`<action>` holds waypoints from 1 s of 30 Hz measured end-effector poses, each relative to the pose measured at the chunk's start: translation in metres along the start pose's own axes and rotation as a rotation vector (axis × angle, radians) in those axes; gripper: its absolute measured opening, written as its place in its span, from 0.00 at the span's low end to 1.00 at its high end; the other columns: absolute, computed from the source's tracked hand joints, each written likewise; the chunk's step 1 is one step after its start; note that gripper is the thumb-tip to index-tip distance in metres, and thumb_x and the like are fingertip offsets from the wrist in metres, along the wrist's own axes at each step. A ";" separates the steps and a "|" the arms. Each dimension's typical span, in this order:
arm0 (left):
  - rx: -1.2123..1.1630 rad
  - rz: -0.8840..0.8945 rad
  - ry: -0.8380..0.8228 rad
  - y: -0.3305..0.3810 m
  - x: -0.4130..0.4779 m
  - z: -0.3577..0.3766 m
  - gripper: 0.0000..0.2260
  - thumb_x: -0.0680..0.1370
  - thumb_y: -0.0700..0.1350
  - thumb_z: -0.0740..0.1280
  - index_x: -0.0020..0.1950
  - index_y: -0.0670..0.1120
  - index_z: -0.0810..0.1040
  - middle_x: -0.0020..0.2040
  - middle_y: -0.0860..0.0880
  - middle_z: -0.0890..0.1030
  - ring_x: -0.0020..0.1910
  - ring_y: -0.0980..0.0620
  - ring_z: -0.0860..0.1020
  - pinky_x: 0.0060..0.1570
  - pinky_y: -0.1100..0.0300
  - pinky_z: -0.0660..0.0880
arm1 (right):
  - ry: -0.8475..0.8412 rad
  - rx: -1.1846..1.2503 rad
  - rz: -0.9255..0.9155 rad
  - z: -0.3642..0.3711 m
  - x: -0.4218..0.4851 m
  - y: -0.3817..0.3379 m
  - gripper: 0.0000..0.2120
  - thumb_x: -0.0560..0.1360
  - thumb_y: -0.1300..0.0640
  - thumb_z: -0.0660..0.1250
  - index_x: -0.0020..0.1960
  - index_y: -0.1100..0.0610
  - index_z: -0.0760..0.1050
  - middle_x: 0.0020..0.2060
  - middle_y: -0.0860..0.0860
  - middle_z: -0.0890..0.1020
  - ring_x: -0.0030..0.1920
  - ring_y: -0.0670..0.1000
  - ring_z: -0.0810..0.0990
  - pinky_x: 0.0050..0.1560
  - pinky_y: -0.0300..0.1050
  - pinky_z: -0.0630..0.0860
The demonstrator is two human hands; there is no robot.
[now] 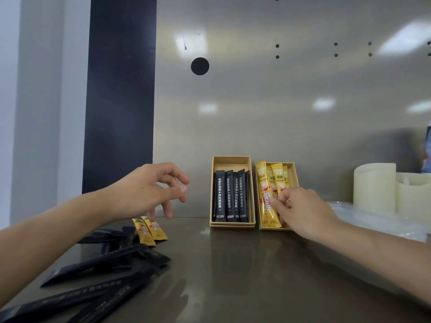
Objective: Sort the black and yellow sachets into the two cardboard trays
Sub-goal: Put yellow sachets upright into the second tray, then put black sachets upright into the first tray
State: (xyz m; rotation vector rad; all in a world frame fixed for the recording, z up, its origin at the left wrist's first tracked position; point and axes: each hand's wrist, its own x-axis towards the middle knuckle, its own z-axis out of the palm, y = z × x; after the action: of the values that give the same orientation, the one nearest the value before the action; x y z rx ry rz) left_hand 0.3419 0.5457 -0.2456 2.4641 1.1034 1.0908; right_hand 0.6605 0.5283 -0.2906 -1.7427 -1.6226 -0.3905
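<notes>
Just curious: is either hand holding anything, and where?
Right hand pinches a yellow sachet at its middle, in the right tray; left hand holds nothing.

Dim overall; ceiling-light glare on metal wall (279, 101); wide-angle edge bending.

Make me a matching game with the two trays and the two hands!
Things:
1 left tray
2 right tray
3 left hand
4 right hand

States:
a pinches a yellow sachet
b has black sachets inside
c open, above the loose pile
d has yellow sachets inside

Pairs: 1-b; 2-d; 3-c; 4-a
</notes>
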 end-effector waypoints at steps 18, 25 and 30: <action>0.219 -0.143 -0.064 -0.013 -0.002 -0.014 0.09 0.78 0.40 0.65 0.52 0.53 0.80 0.41 0.56 0.87 0.35 0.51 0.86 0.31 0.61 0.78 | 0.129 -0.047 -0.307 0.004 -0.009 -0.011 0.26 0.80 0.39 0.60 0.30 0.54 0.70 0.23 0.48 0.75 0.26 0.45 0.75 0.26 0.41 0.67; 0.644 -0.234 -0.213 -0.023 -0.008 -0.018 0.08 0.77 0.46 0.67 0.54 0.56 0.81 0.47 0.59 0.83 0.48 0.56 0.80 0.47 0.58 0.75 | -0.020 0.101 -0.465 0.017 -0.033 -0.040 0.27 0.78 0.36 0.59 0.30 0.55 0.68 0.25 0.47 0.76 0.28 0.46 0.73 0.27 0.41 0.65; 0.956 -0.469 -0.298 -0.025 -0.010 -0.028 0.24 0.75 0.64 0.68 0.63 0.50 0.74 0.52 0.53 0.79 0.45 0.52 0.79 0.42 0.57 0.76 | -0.090 0.097 -0.499 0.014 -0.039 -0.040 0.27 0.78 0.36 0.57 0.33 0.56 0.71 0.27 0.50 0.77 0.31 0.49 0.76 0.32 0.47 0.72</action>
State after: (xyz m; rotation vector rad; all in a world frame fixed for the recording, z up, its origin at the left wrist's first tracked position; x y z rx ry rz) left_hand 0.3036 0.5534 -0.2432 2.5603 2.2957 0.0042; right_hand 0.6119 0.5071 -0.3148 -1.2857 -2.1033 -0.4586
